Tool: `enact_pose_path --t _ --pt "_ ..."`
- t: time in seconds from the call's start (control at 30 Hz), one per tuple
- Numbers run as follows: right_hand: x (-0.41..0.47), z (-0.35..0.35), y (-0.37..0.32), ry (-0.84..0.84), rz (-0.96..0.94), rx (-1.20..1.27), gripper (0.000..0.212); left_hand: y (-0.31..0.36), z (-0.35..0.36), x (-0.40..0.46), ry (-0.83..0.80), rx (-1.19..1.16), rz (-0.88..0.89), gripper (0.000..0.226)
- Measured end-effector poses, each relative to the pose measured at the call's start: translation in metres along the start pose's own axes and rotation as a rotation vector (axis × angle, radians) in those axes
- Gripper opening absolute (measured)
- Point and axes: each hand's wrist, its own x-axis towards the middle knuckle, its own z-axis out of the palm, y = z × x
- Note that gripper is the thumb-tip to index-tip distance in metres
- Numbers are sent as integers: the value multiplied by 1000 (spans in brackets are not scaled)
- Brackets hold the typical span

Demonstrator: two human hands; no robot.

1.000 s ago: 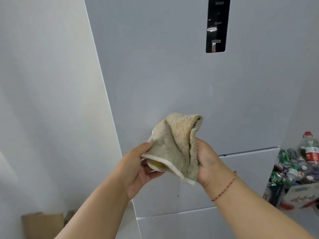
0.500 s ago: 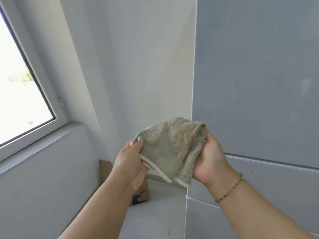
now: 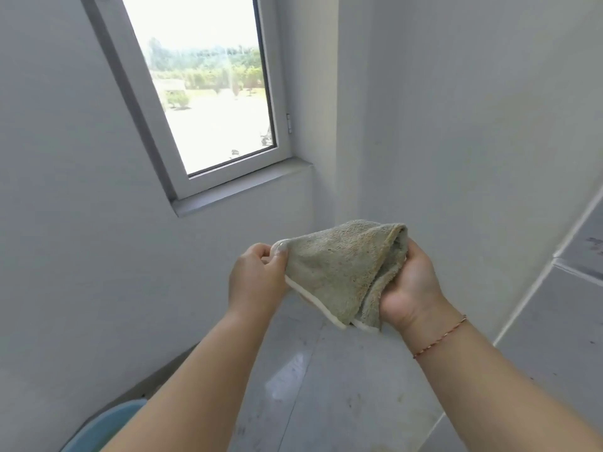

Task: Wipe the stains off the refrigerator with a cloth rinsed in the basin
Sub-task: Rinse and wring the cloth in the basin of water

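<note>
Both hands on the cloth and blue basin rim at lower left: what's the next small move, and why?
Probably lower the cloth toward the blue basin to rinse it: the left hand and right hand hold it, visibly soiled, above the floor.

Fuzzy terry cloth (image 3: pixel 339 272); glossy floor (image 3: pixel 326 386); matt wall (image 3: pixel 81 239).

Two bare forearms rise from the lower edge of the frame toward its centre, with no sleeves showing on either. The left hand (image 3: pixel 257 275) sits just left of centre and wears nothing at the wrist. The right hand (image 3: pixel 412 288) sits right of centre; its wrist carries a thin bracelet (image 3: pixel 440 336) of reddish cord strung with small pale beads, lying slantwise across the arm
</note>
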Motion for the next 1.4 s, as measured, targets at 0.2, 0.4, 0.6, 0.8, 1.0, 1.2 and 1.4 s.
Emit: enact_pose_path --t 0.2,0.4,0.6,0.8,1.0,1.2,1.4 --pt "39 27 108 35 157 -104 38 -66 -67 -19 -246 -428 -655 43" --pt "78 51 264 11 323 -431 46 -167 -177 7 10 -665 -675 10" --pt "116 57 428 13 443 -808 53 -286 -323 22 162 -664 -844 9" --pt "149 17 554 -173 344 -1532 36 -408 -418 30 450 -519 -793 39" --pt "192 -60 662 -599 238 -2048 23 -530 -436 38 460 -199 -702 28" --pt "249 -170 767 -1001 242 -2445 36 -708 -404 43 127 486 -711 44" --pt "287 -281 845 -1206 212 -2615 50 -848 -330 46 -245 700 -807 66"
